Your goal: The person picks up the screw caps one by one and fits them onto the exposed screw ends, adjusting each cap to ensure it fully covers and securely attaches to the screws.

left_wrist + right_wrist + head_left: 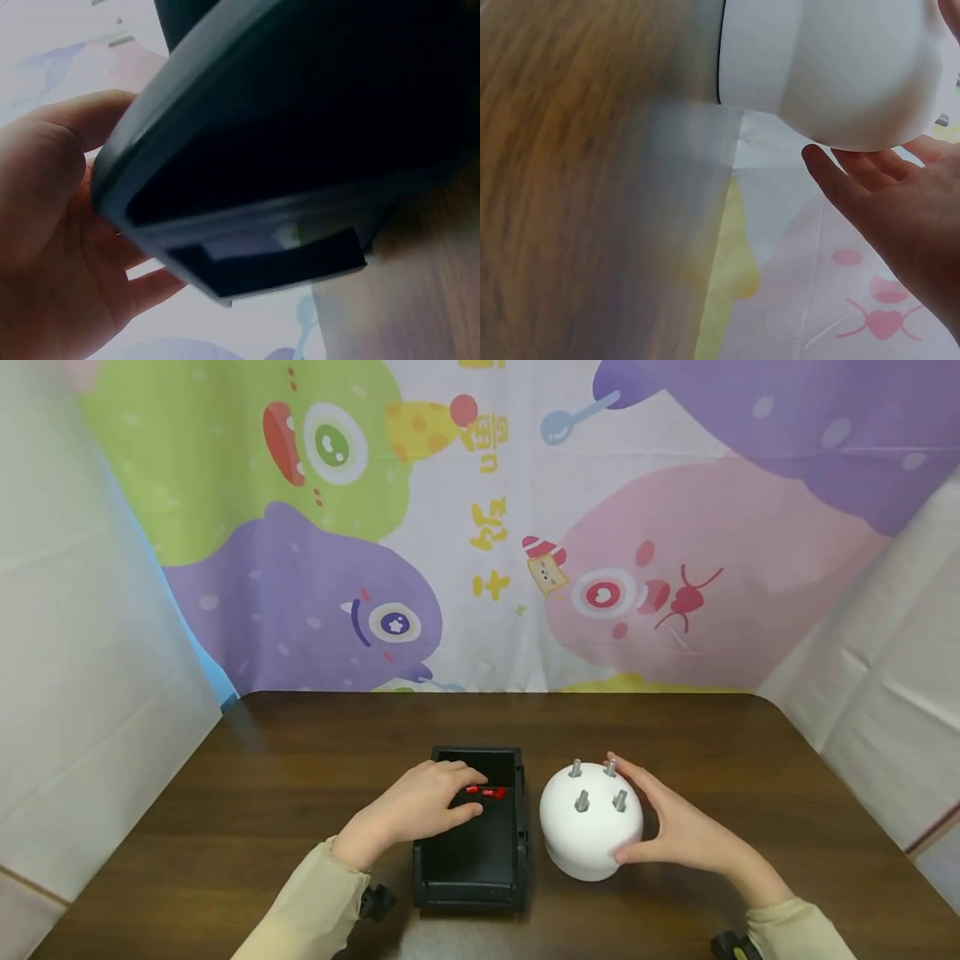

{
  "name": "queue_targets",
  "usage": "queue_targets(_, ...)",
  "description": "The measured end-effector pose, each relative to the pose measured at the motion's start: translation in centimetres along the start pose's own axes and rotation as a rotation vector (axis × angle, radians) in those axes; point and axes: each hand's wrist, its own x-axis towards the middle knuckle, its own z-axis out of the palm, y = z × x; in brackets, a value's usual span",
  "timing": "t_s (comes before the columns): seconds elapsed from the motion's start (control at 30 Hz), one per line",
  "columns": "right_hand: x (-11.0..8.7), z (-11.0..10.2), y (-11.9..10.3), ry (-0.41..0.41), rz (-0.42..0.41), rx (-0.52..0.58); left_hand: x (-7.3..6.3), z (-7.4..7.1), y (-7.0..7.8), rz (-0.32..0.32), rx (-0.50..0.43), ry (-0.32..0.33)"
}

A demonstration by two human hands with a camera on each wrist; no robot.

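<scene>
My left hand (420, 802) is over the black bin (472, 881), its fingers reaching above small red pieces (487, 792) that lie toward the bin's far end. The left wrist view has the bin's dark side wall (225, 172) in front, with the thumb and relaxed fingers beyond it. On the right, a white rounded body (585, 835) stands upright with several metal pegs (582, 802) sticking out of its top. My right hand (686, 827) holds it from the right side, thumb at the front and fingertips at the back. In the right wrist view the fingers (840, 180) curve along the white surface.
Both things stand side by side on a brown wooden table (300, 777), a narrow gap between them. Behind the table hangs a printed cloth (495, 652) with cartoon figures. Pale sheets (97, 652) hang at both sides. Dark wrist straps (377, 902) sit by the sleeves.
</scene>
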Motion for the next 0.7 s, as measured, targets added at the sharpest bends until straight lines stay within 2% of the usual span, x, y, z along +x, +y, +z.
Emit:
queue_targets(0.2,0.0,0.0,-0.1,0.014,-0.001,-0.046,0.5,0.2,0.8,0.009,-0.046,-0.040)
queue_targets(0.43,0.1,-0.1,-0.4,0.022,-0.027,-0.075,1.3,0.6,1.3,0.016,-0.046,-0.064)
queue_targets(0.7,0.0,-0.1,-0.3,0.022,-0.019,-0.069,1.7,1.4,1.5,-0.010,-0.068,-0.065)
